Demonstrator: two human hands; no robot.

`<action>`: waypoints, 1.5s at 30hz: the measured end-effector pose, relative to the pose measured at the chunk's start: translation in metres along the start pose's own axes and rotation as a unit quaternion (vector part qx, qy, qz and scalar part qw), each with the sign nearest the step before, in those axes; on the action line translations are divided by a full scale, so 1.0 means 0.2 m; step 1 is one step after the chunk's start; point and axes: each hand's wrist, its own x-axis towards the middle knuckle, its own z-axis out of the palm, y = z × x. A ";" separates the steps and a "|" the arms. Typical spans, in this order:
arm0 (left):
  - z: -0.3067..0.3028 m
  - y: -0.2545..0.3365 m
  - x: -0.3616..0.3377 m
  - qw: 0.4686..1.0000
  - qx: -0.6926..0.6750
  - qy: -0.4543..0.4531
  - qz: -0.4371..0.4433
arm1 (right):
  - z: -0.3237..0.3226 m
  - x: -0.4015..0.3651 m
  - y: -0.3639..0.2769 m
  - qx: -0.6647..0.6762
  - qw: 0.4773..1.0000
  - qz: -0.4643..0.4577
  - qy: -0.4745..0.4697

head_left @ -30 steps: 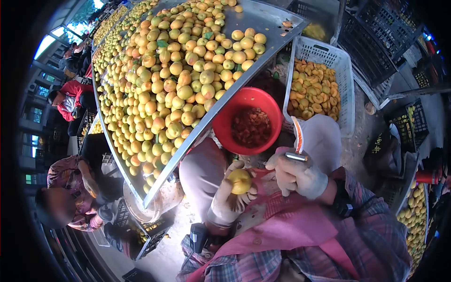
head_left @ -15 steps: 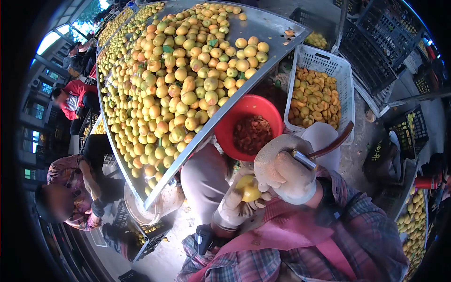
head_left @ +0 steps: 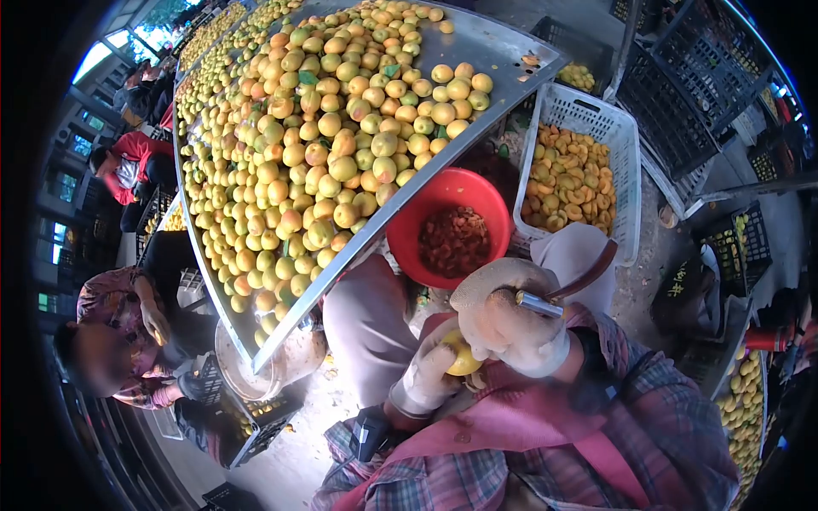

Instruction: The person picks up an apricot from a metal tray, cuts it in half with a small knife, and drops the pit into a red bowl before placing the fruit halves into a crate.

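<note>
In the head view, my left hand (head_left: pixel 429 377), in a pale glove, has its fingers wrapped round a yellow fruit (head_left: pixel 463 353). My right hand (head_left: pixel 504 313), gloved too, is closed on a curved tool with a metal collar (head_left: pixel 538 304) and a reddish-brown curved part (head_left: pixel 592 274). The fingers of my right hand touch the top of the fruit; the tool's working end is hidden. Just beyond my hands stands a red bowl (head_left: pixel 404 223) with reddish-brown pieces inside.
A metal table (head_left: pixel 503 51) bears a big heap of yellow-orange fruit. A white crate (head_left: pixel 626 128) of halved fruit is at the right of the bowl. A white bucket (head_left: pixel 300 358) stands under the table corner. A co-worker (head_left: pixel 119 341) sits at the left.
Both hands have come closer together around the fruit, my right hand shifting slightly left. The fruit appears turned. The co-worker's arm at the left has moved.
</note>
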 end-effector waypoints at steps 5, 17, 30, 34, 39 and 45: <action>0.06 0.01 -0.01 0.985 0.147 0.064 0.064 | -0.01 0.05 -0.04 -0.156 0.984 0.057 -0.067; 0.00 -0.05 0.00 0.984 0.116 0.081 0.112 | 0.03 0.13 -0.03 0.155 0.979 0.110 -0.080; -0.09 -0.16 0.04 0.898 0.384 0.138 0.165 | -0.04 0.22 0.16 0.138 0.972 0.142 -0.127; -0.05 -0.13 0.03 0.926 0.308 0.181 0.123 | -0.07 0.24 0.27 0.160 0.968 0.138 -0.136; -0.02 -0.12 0.02 0.845 0.489 0.142 0.161 | -0.10 0.25 0.25 0.149 0.963 0.158 -0.160; -0.08 -0.18 0.01 0.936 0.282 0.182 0.104 | -0.08 0.22 0.34 -0.118 0.980 -0.056 -0.150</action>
